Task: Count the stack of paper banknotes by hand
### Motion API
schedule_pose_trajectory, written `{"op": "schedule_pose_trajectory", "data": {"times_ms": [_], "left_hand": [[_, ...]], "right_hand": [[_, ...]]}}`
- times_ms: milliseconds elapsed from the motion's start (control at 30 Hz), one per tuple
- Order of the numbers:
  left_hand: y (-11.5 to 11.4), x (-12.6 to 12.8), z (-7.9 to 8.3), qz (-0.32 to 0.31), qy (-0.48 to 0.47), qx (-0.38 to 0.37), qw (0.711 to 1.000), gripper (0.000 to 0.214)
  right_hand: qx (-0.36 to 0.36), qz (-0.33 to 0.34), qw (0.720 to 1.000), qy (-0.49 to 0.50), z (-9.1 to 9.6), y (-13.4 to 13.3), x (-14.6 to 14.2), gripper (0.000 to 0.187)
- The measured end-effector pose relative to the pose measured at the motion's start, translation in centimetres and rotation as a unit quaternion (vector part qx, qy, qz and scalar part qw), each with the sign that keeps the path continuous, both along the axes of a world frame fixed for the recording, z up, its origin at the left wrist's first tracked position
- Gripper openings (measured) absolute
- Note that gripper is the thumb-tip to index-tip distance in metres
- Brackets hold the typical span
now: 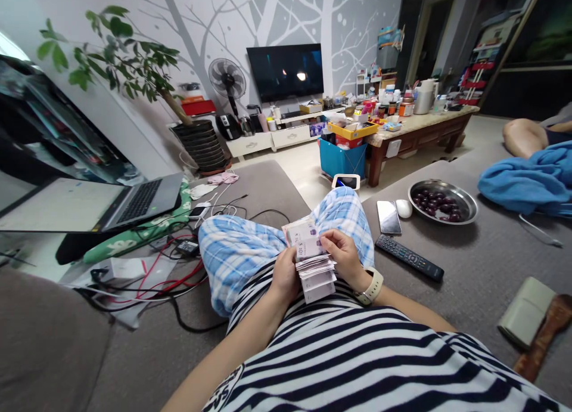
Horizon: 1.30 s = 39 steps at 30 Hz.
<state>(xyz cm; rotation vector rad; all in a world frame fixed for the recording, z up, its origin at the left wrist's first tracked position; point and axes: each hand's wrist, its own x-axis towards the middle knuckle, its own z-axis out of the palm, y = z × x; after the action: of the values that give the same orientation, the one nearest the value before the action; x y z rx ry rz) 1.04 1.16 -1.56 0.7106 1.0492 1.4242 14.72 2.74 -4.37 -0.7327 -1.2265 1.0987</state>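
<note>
I sit on a grey sofa in a striped shirt and blue plaid trousers. A thick stack of banknotes (314,268) rests in my lap. My left hand (285,275) grips the stack from its left side, fingers curled round it. My right hand (344,257), with a pale watch on the wrist, pinches the top notes (304,236) and folds them upward. Both hands are closed on the notes.
To my right on the sofa lie a remote control (409,257), a phone (388,216), a white mouse (404,208), a metal bowl of dark fruit (442,201), a blue cloth (522,182) and a pale wallet (526,310). A laptop (134,204) and tangled cables (165,269) lie left. Another person's knee (522,136) shows far right.
</note>
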Motion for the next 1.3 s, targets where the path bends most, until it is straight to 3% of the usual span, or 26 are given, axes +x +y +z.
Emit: {"op": "schedule_pose_trajectory", "data": {"times_ms": [267, 533, 767, 967, 1300], "left_hand": [[-0.3, -0.1, 0.7, 0.002, 0.014, -0.016, 1.0, 0.009], [0.2, 0.2, -0.2, 0.0, -0.039, -0.031, 0.999, 0.018], [0.2, 0.1, -0.2, 0.0, -0.029, -0.023, 0.999, 0.025], [0.1, 0.1, -0.4, -0.035, -0.056, -0.018, 0.998, 0.031], [0.4, -0.1, -0.9, -0.043, -0.047, -0.016, 0.998, 0.033]], "right_hand": [[-0.009, -0.012, 1.0, -0.009, 0.0, 0.1, 0.0, 0.031], [-0.013, 0.02, 1.0, 0.006, -0.5, 0.2, 0.0, 0.042], [-0.026, -0.02, 0.999, -0.001, 0.1, 0.4, -0.1, 0.036], [-0.053, -0.051, 0.997, 0.003, -0.6, 1.2, -0.1, 0.033], [-0.063, -0.025, 0.998, -0.014, -1.0, 1.6, -0.1, 0.029]]}}
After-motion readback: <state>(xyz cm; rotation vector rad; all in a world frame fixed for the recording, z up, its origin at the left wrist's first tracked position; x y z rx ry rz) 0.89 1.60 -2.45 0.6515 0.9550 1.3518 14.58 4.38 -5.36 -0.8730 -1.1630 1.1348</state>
